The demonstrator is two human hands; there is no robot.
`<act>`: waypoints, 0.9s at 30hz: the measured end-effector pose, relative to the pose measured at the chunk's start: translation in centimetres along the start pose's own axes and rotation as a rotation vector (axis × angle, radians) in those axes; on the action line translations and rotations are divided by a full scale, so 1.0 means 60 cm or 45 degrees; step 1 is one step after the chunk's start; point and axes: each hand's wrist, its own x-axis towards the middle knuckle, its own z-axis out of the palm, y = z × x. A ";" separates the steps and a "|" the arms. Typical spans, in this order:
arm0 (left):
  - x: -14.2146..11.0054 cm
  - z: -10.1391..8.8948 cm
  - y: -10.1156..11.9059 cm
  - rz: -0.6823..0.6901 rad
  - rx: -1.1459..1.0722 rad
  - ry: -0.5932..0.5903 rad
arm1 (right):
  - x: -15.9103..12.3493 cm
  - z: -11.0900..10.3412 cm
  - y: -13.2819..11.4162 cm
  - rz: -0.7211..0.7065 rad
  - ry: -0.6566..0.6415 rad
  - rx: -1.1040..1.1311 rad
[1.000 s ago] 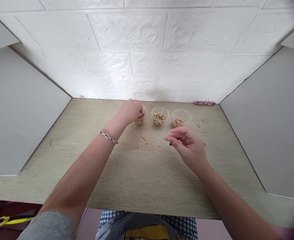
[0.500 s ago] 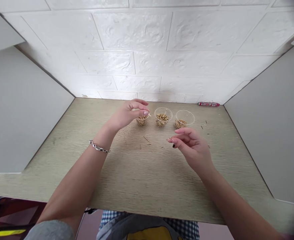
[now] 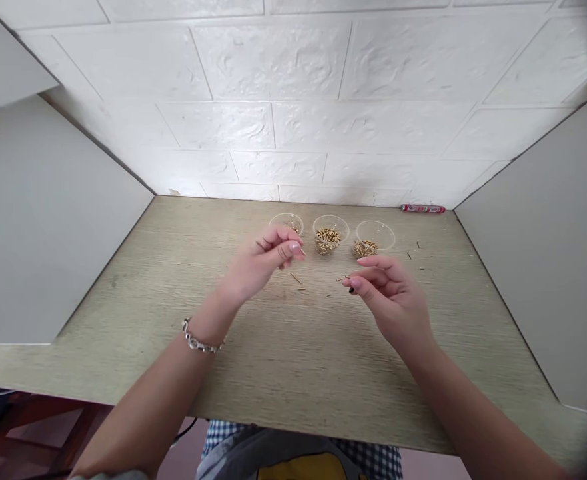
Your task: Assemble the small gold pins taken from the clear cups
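Observation:
Pinched between the thumb and fingers of my right hand [image 3: 396, 297] is a thin gold-coloured metal pin [image 3: 340, 279], its tip sticking out to the left. My left hand [image 3: 266, 261], somewhat blurred, is closed in a pinch; a small bit of something shows at its fingertips, too small to name. Behind it stands a clear plastic cup [image 3: 286, 219], partly hidden by the hand. A middle clear cup [image 3: 329, 239] and a right clear cup [image 3: 373, 233] hold many short gold-coloured metal pieces. Two loose gold pins [image 3: 296, 278] lie on the tabletop between my hands.
A red marker-like tube [image 3: 423, 209] lies against the white brick-pattern wall [image 3: 303, 60] at the back right. Several tiny dark pieces [image 3: 409, 256] are scattered right of the cups. Grey panels [image 3: 73, 227] close off both sides of the wooden table [image 3: 293, 360].
My left hand has moved down and toward me, away from the left cup. My right hand stays nearly in place, still pinching the pin. The view has shifted slightly.

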 end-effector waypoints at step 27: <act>-0.054 0.064 -0.012 -0.105 0.032 -0.246 | -0.024 0.002 -0.032 -0.034 -0.252 0.072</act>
